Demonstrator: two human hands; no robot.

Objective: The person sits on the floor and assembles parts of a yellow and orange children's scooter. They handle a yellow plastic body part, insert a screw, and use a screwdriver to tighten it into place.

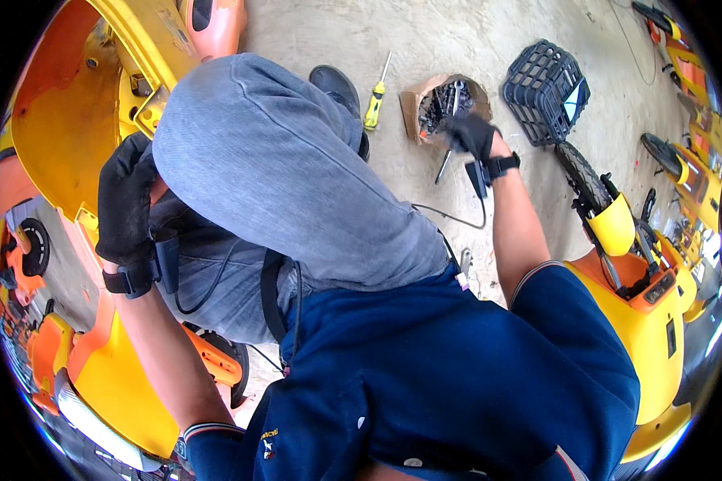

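Note:
My left hand (126,196), in a black glove, is raised beside my knee at the inner edge of a yellow scooter body panel (154,112). Its fingers are curled, and what they hold, if anything, is hidden. My right hand (471,136), also gloved, is over the near edge of an open cardboard box (410,114) full of small dark metal parts (435,108). Motion smears its fingers. A silver wrench-like tool (457,96) shows just beyond them. A thin dark rod (443,167) sticks out below the hand; I cannot tell whether it is held.
A yellow-handled screwdriver (374,108) lies on the concrete floor between my shoe (334,86) and the box. Right of the box is a black plastic basket (541,92) near a tyre (583,176). Yellow-orange scooter bodies (645,345) stand on both sides. Cables run from both wrists.

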